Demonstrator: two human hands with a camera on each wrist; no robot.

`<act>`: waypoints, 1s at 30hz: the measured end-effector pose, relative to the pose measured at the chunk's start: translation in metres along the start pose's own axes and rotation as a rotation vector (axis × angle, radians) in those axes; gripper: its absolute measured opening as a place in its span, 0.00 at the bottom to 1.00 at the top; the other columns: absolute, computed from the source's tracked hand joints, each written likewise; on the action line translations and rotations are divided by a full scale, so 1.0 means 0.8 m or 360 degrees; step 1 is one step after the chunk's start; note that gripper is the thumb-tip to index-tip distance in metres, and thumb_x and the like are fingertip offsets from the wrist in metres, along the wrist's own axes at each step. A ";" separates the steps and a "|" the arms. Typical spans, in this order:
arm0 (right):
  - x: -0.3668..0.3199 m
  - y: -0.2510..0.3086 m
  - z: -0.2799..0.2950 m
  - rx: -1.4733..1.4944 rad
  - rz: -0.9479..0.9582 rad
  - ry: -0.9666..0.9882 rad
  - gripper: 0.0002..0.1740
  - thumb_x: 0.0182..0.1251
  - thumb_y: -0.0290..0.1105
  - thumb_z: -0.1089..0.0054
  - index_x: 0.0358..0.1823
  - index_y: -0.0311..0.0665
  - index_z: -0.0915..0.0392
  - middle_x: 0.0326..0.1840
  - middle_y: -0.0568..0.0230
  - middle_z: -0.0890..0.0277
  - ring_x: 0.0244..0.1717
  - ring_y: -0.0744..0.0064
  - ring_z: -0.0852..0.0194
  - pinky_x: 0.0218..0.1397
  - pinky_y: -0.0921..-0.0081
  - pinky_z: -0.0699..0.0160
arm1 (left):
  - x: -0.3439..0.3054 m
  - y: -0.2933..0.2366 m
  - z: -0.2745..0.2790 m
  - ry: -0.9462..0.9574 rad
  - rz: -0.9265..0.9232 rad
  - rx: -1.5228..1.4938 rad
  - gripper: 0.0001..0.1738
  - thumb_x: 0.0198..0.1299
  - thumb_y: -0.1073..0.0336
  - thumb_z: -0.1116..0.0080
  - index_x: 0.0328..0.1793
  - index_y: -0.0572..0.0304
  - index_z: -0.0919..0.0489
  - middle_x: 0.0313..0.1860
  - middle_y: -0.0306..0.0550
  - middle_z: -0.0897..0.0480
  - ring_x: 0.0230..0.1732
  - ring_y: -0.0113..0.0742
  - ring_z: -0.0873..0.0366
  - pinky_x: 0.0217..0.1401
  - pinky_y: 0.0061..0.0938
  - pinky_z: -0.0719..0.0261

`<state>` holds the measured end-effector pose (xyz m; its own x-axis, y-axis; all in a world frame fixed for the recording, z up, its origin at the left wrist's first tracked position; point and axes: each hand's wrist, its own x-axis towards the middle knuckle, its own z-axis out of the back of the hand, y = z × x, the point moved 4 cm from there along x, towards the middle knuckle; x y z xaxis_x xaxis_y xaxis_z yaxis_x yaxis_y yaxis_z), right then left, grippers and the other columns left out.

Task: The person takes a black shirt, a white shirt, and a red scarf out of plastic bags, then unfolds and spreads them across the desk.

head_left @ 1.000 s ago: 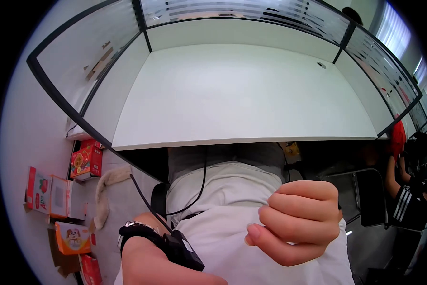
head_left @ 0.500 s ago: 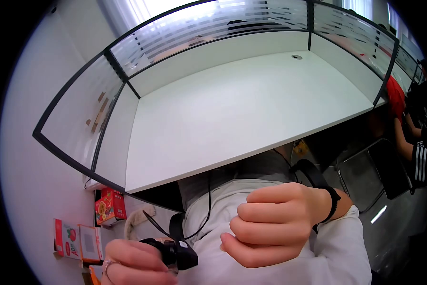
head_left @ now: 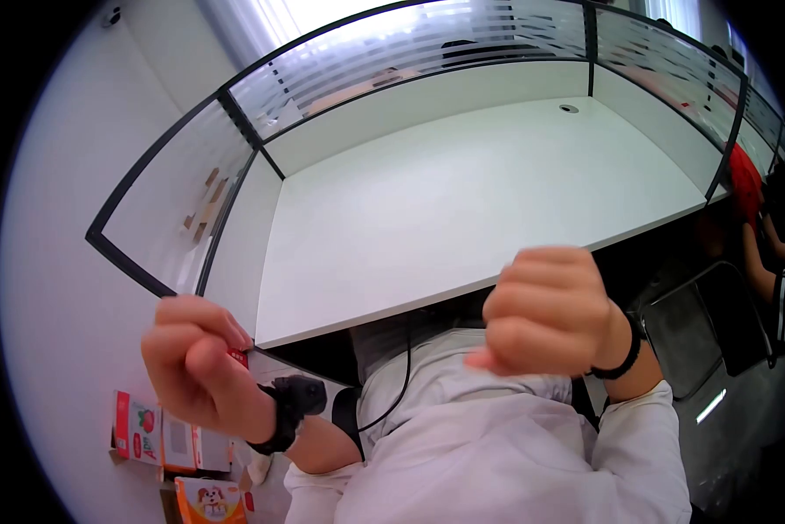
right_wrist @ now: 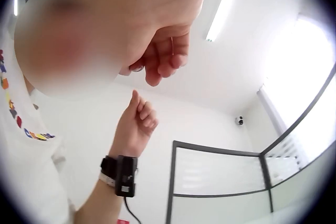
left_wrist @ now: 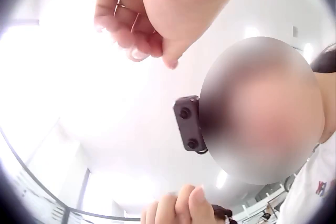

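My left hand (head_left: 205, 371) is raised beyond the front left corner of the white desk (head_left: 462, 192), its fingers curled with nothing in them. A ring shows on one finger in the left wrist view. A black strap with a small camera (head_left: 302, 395) circles that wrist. My right hand (head_left: 550, 310) hangs in the air before the desk's front edge, curled into a loose fist, blurred. It too is empty. A black band (head_left: 624, 349) wraps the right wrist. Neither hand touches the desk.
Grey-framed partitions (head_left: 227, 109) border the desk. Boxes, among them an orange one with a cartoon dog (head_left: 211, 501) and a red and white one (head_left: 137, 426), stand at lower left. A folding chair (head_left: 685, 336) and another person's arm (head_left: 759, 262) are at right. A cable (head_left: 404, 384) crosses my lap.
My left hand has come up from the lower left, turning so that its curled fingers face up. The right hand has risen and shifted right. Earlier, the head view swung and tilted over the desk.
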<state>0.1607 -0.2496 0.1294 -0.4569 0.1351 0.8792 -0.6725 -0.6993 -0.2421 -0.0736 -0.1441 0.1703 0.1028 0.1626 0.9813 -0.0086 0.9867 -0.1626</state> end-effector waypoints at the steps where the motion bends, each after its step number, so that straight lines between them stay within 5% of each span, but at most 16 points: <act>1: -0.003 -0.032 -0.002 0.0025 -0.0242 -0.0127 0.17 0.58 0.30 0.30 0.20 0.42 0.33 0.16 0.69 0.39 0.14 0.74 0.41 0.16 0.78 0.44 | 0.002 0.006 0.005 -0.0145 0.0102 0.0159 0.14 0.66 0.68 0.38 0.32 0.57 0.33 0.27 0.44 0.28 0.23 0.24 0.35 0.28 0.15 0.38; 2: -0.006 -0.033 0.002 0.0030 -0.0200 -0.0059 0.12 0.57 0.25 0.31 0.25 0.40 0.29 0.16 0.69 0.33 0.14 0.75 0.37 0.16 0.78 0.42 | 0.000 0.010 0.012 -0.0075 0.0123 0.0096 0.12 0.62 0.76 0.38 0.35 0.59 0.33 0.33 0.45 0.25 0.28 0.24 0.33 0.32 0.14 0.36; 4: -0.028 -0.084 -0.002 0.0101 -0.0769 -0.0317 0.08 0.60 0.23 0.33 0.31 0.38 0.26 0.16 0.70 0.30 0.16 0.79 0.34 0.18 0.79 0.40 | 0.004 0.042 0.018 -0.0149 0.0260 0.0177 0.11 0.62 0.76 0.38 0.35 0.60 0.31 0.36 0.46 0.22 0.29 0.24 0.32 0.35 0.15 0.34; 8: -0.061 -0.135 0.007 0.0268 -0.1128 -0.0380 0.04 0.67 0.25 0.39 0.37 0.37 0.26 0.16 0.70 0.30 0.18 0.85 0.34 0.22 0.85 0.39 | 0.002 0.087 0.024 -0.0279 0.0410 0.0072 0.08 0.64 0.73 0.37 0.38 0.62 0.27 0.40 0.47 0.19 0.30 0.23 0.32 0.36 0.15 0.34; 10: -0.091 -0.177 0.015 0.0716 -0.1547 -0.0781 0.06 0.72 0.31 0.42 0.40 0.37 0.26 0.15 0.71 0.32 0.17 0.85 0.38 0.23 0.84 0.42 | -0.003 0.118 0.027 -0.0282 0.0533 -0.0807 0.08 0.69 0.63 0.40 0.42 0.60 0.24 0.41 0.40 0.20 0.30 0.21 0.35 0.36 0.16 0.36; 11: -0.098 -0.180 0.014 0.0689 -0.1598 -0.0763 0.08 0.73 0.35 0.43 0.41 0.37 0.26 0.15 0.73 0.34 0.17 0.85 0.41 0.24 0.83 0.43 | -0.006 0.120 0.026 -0.0293 0.0545 -0.0852 0.10 0.70 0.61 0.42 0.43 0.60 0.24 0.42 0.40 0.21 0.29 0.21 0.36 0.36 0.18 0.36; 15: -0.180 -0.248 0.009 0.1819 -0.1942 -0.1531 0.06 0.74 0.31 0.46 0.36 0.40 0.29 0.17 0.76 0.42 0.19 0.81 0.46 0.24 0.81 0.46 | -0.020 0.176 -0.019 -0.0363 0.0989 -0.2550 0.09 0.71 0.62 0.45 0.46 0.57 0.20 0.45 0.36 0.16 0.26 0.20 0.35 0.32 0.17 0.38; 16: -0.196 -0.259 0.011 0.1829 -0.1937 -0.1506 0.06 0.74 0.31 0.46 0.36 0.40 0.29 0.17 0.76 0.42 0.19 0.81 0.46 0.24 0.81 0.46 | -0.028 0.190 -0.029 -0.0454 0.1165 -0.2835 0.09 0.71 0.61 0.46 0.46 0.57 0.19 0.45 0.35 0.15 0.25 0.20 0.35 0.32 0.17 0.38; 18: -0.234 -0.275 0.009 0.2317 -0.2005 -0.1848 0.08 0.75 0.29 0.49 0.34 0.40 0.31 0.16 0.75 0.43 0.18 0.81 0.48 0.24 0.81 0.47 | -0.036 0.206 -0.037 -0.0593 0.1327 -0.3001 0.09 0.71 0.60 0.46 0.45 0.56 0.20 0.42 0.33 0.14 0.23 0.20 0.33 0.31 0.18 0.38; 23: -0.299 -0.298 0.015 0.2315 -0.2083 -0.2252 0.07 0.75 0.28 0.51 0.35 0.38 0.30 0.17 0.74 0.43 0.18 0.77 0.48 0.24 0.78 0.45 | -0.096 0.292 -0.049 -0.0849 0.1627 -0.3111 0.12 0.72 0.59 0.48 0.38 0.56 0.23 0.34 0.32 0.18 0.25 0.23 0.31 0.32 0.21 0.36; 30: -0.317 -0.304 0.026 0.2133 -0.2081 -0.2319 0.06 0.71 0.28 0.56 0.37 0.36 0.29 0.19 0.70 0.41 0.19 0.75 0.47 0.26 0.77 0.43 | -0.126 0.324 -0.046 -0.0925 0.1773 -0.2986 0.21 0.75 0.54 0.54 0.28 0.55 0.32 0.22 0.32 0.31 0.24 0.26 0.36 0.33 0.22 0.37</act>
<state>0.4522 -0.1280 -0.0262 0.6738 0.7376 0.0430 0.7119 -0.6637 0.2298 -0.0494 0.0950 0.0251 0.5131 0.7975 0.3173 0.8465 -0.5313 -0.0334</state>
